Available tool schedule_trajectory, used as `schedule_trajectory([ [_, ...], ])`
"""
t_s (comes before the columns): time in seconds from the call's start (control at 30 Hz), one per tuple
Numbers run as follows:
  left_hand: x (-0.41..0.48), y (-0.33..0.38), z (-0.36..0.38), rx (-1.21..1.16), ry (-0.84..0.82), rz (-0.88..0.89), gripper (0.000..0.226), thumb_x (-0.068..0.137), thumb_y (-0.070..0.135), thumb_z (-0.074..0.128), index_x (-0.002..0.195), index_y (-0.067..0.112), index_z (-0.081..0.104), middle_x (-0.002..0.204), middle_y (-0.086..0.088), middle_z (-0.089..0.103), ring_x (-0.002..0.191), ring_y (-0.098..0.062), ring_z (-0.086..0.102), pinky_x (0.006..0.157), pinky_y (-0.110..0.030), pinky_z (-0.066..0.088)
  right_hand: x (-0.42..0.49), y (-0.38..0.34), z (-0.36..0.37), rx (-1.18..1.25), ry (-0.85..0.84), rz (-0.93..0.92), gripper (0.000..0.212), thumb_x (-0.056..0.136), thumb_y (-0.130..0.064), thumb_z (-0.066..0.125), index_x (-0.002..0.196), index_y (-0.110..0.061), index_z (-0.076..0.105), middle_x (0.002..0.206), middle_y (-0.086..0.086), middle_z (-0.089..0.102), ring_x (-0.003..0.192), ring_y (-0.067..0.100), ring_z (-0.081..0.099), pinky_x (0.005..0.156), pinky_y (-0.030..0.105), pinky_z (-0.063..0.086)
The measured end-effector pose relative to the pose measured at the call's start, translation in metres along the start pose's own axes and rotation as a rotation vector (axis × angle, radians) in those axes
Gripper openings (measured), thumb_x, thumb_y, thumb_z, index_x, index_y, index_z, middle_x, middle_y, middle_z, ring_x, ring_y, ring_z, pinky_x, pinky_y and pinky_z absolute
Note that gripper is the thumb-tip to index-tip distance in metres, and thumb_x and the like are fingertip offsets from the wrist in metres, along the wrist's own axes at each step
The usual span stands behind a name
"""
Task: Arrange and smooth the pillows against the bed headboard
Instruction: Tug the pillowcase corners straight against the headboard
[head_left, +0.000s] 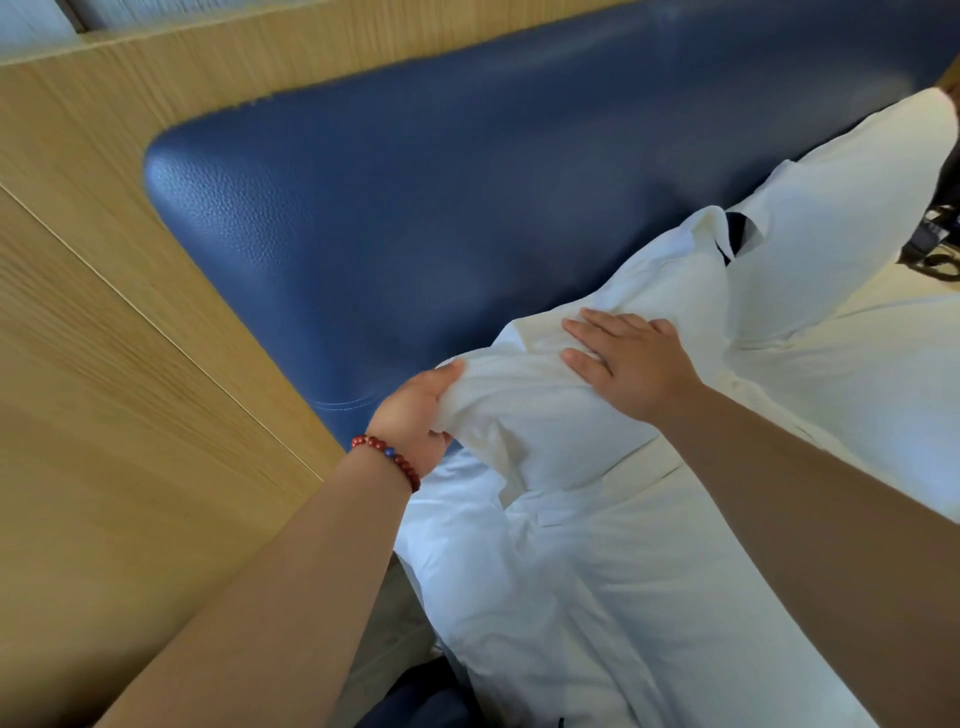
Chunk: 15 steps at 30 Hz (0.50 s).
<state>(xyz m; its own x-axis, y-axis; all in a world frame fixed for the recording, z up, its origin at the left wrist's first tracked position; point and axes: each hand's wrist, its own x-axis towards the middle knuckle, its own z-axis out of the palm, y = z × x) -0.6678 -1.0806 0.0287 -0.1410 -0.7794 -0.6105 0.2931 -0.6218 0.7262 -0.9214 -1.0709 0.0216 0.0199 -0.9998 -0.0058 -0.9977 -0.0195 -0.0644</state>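
Left hand (415, 410), beaded bracelet (387, 457) on wrist, grips corner of white pillow (545, 415). Right hand (628, 358) lies flat on pillow, fingers straight. Pillow leans against blue headboard (415, 208), second pillow (841, 208) beside it.

Both bare arms reach forward. The left grip (418, 415), a beaded bracelet (387, 458) at its wrist, curls fingers and thumb round a pillow (545, 426) corner. The right grip (631, 364) lies flat, fingers straight, palm down on that pillow.
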Motion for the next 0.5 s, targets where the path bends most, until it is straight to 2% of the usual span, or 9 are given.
schedule_trajectory([
  [0.13,-0.004,-0.002,-0.012,-0.224,-0.042,-0.01,0.033,0.094,0.024,0.061,0.124,0.01,0.063,0.112,-0.01,0.073,0.106,-0.028,0.068,0.096,-0.048,0.051,0.002,-0.013,-0.011,-0.026,-0.012,-0.026,0.066,0.091,-0.068,0.015,0.149,-0.042,0.031,0.161,-0.01,0.025,0.141,0.021,0.03,0.11,0.044,0.022],
  [0.23,-0.007,-0.006,-0.015,-0.27,-0.024,0.015,0.033,0.095,0.024,0.06,0.124,0.009,0.06,0.113,-0.011,0.072,0.104,-0.029,0.069,0.085,-0.044,0.056,0.003,-0.041,-0.024,-0.011,0.111,-0.149,0.068,0.089,-0.066,0.016,0.143,-0.035,0.045,0.149,-0.006,0.045,0.129,0.024,0.045,0.102,0.043,0.031],
  [0.3,-0.008,-0.007,-0.017,-0.295,0.006,-0.002,0.032,0.094,0.024,0.062,0.122,0.009,0.059,0.113,-0.013,0.071,0.102,-0.031,0.069,0.079,-0.044,0.058,0.005,-0.057,-0.023,-0.004,0.128,-0.233,0.067,0.09,-0.065,0.018,0.137,-0.032,0.053,0.137,-0.008,0.056,0.124,0.02,0.05,0.1,0.041,0.033],
  [0.4,-0.003,-0.008,-0.021,-0.263,0.068,-0.007,0.033,0.091,0.025,0.066,0.12,0.01,0.06,0.115,-0.012,0.07,0.102,-0.031,0.069,0.078,-0.046,0.059,0.011,-0.06,-0.015,0.015,0.047,-0.156,0.073,0.086,-0.07,0.011,0.135,-0.034,0.051,0.14,-0.011,0.054,0.131,0.015,0.045,0.107,0.039,0.026],
  [0.5,0.001,-0.007,-0.023,-0.261,0.161,-0.079,0.026,0.088,0.018,0.07,0.112,0.011,0.062,0.11,-0.011,0.07,0.098,-0.03,0.068,0.078,-0.047,0.058,0.011,-0.047,-0.007,-0.009,0.043,-0.065,0.077,0.084,-0.072,0.007,0.137,-0.034,0.049,0.144,-0.01,0.051,0.132,0.016,0.045,0.109,0.04,0.025],
])
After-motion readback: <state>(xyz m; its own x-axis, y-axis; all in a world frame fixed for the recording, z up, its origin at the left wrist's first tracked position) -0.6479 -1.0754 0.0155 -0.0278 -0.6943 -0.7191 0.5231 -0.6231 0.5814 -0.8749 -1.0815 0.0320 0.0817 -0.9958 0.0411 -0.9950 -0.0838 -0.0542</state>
